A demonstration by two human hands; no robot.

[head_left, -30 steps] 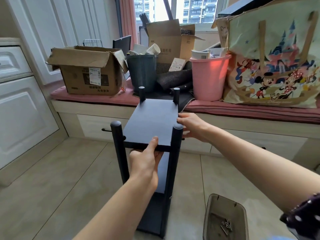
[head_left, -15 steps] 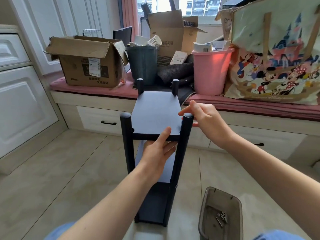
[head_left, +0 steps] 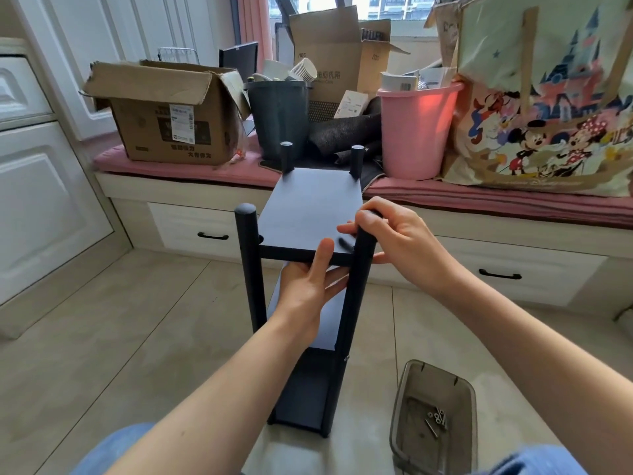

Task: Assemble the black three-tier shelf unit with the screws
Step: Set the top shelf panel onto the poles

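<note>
Head view: shelf unit (head_left: 310, 214) stands upright on the tiled floor (head_left: 120, 320) in front of a window bench (head_left: 513, 214), black, three tiers seen one below another, four round posts rising above the top board; near-right post (head_left: 361, 269) sits at the front corner of that board. Left hand (head_left: 310, 286) grips the front edge of the top board, thumb lying on its upper face, fingers curled beneath. Right hand (head_left: 400, 241) is clamped around the top of the near-right post, thumb on the board side, fingers wrapped over the post's cap; a small dark object shows beside the thumb, too blurred to identify. Clear tray (head_left: 433, 382) lies on the floor right of the unit, apart from it; screws (head_left: 436, 419) rest loose in its bottom. Bench carries a cardboard box (head_left: 171, 114), dark bin (head_left: 279, 118), pink bucket (head_left: 416, 132) and printed tote bag (head_left: 548, 97).
</note>
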